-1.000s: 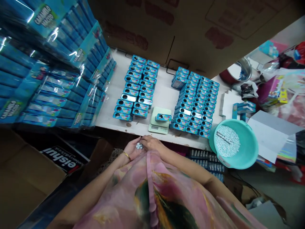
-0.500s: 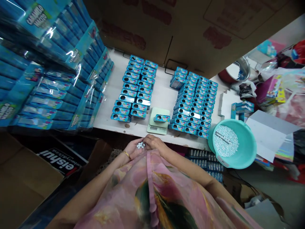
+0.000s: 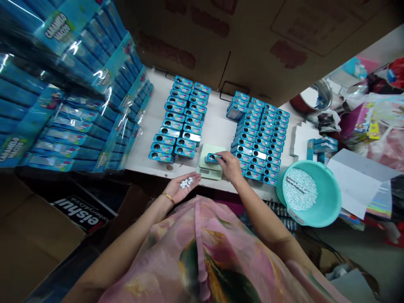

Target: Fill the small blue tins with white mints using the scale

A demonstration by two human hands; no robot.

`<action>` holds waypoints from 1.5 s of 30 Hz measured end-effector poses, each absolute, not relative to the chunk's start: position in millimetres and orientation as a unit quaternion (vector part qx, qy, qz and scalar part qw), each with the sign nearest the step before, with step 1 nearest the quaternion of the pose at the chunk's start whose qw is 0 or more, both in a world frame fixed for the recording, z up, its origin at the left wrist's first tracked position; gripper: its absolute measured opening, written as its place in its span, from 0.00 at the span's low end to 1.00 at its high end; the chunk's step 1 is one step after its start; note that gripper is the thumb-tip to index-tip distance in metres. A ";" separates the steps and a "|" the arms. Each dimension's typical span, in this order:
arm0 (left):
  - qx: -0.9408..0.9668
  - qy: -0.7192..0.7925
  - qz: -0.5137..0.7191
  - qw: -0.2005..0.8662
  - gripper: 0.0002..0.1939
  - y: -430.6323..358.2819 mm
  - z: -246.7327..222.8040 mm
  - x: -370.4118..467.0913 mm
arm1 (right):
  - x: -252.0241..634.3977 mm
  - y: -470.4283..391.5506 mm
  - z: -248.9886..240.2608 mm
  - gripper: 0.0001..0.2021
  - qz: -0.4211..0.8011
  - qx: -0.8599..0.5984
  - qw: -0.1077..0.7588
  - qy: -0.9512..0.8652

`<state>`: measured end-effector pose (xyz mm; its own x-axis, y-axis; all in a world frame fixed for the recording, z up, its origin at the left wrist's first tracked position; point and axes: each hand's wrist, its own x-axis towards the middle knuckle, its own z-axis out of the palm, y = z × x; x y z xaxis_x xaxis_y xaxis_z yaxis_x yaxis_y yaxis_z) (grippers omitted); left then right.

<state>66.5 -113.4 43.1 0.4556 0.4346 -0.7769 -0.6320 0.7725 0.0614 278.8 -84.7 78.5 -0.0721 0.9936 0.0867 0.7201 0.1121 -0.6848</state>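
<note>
Palm up and fingers stretched out, my left hand carries several small white candies in front of the table edge. My right hand reaches over a small pale green scale. Its fingers close on the right part of a blue tin that rests on the scale. The tin has a dark round opening at its left end; its right end is covered by my fingers. Whether a candy is also between those fingers, I cannot tell.
Rows of blue tins stand left of the scale, and more rows of tins stand to its right. A turquoise tub holds many white candies. Wrapped display packs are stacked at left; a large cardboard box stands behind.
My right hand has left my left palm and moved up and right to the tin on the scale. My left hand has opened out flatter, with the candies still on it.
</note>
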 end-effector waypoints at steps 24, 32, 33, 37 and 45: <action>-0.187 0.486 0.393 0.758 0.17 -150.1 20.8 8.2 | 284.6 -86.5 60.2 0.22 0.174 -0.641 0.118 -0.739; -0.189 0.475 0.374 0.774 0.15 -140.6 21.5 18.6 | 212.7 -90.6 66.3 0.19 0.173 -0.559 0.038 -0.810; -0.184 0.468 0.371 0.781 0.15 -135.6 20.4 22.4 | 198.3 -87.6 63.1 0.18 0.172 -0.553 0.032 -0.814; -0.167 0.450 0.372 0.795 0.13 -108.7 14.8 35.7 | 159.5 -71.6 46.7 0.14 0.155 -0.536 0.013 -0.830; -0.162 0.482 0.349 0.787 0.13 -86.8 20.2 32.5 | 269.8 20.9 56.5 0.15 0.057 -0.654 0.091 -0.749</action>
<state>32.5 -86.8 20.2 0.2922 0.3925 -0.8721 -0.7056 0.7040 0.0804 269.8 20.9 56.5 -0.1290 0.9898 0.0611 0.9690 0.1389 -0.2043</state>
